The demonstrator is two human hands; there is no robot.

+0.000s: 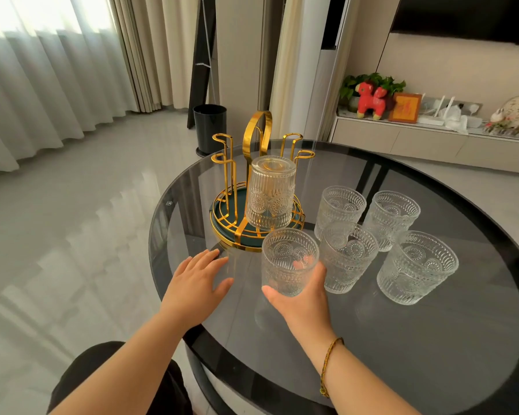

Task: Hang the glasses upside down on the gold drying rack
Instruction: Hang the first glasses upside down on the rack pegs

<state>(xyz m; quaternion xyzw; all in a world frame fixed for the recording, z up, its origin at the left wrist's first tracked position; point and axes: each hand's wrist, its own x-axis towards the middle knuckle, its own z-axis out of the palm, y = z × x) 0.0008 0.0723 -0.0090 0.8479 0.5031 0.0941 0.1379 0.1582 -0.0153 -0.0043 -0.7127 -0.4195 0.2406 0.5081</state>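
Glass (289, 262), rigid, ribbed, breakable, was gripped low by right hand (300, 298) beside rack (252, 187); left hand (197, 283) lay released.

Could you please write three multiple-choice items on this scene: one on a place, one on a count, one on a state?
1. Where does the gold drying rack stand?
A. left of the loose glasses
B. right of them
C. on the floor

2. How many glasses already hang upside down on the rack?
A. none
B. one
C. three

3. How is the glass in the right hand oriented?
A. upside down
B. on its side
C. mouth up

Answers:
1 A, the four loose glasses stand to the rack's right on the table.
2 B, only one inverted glass sits on a prong.
3 C, the held glass shows its open rim on top.
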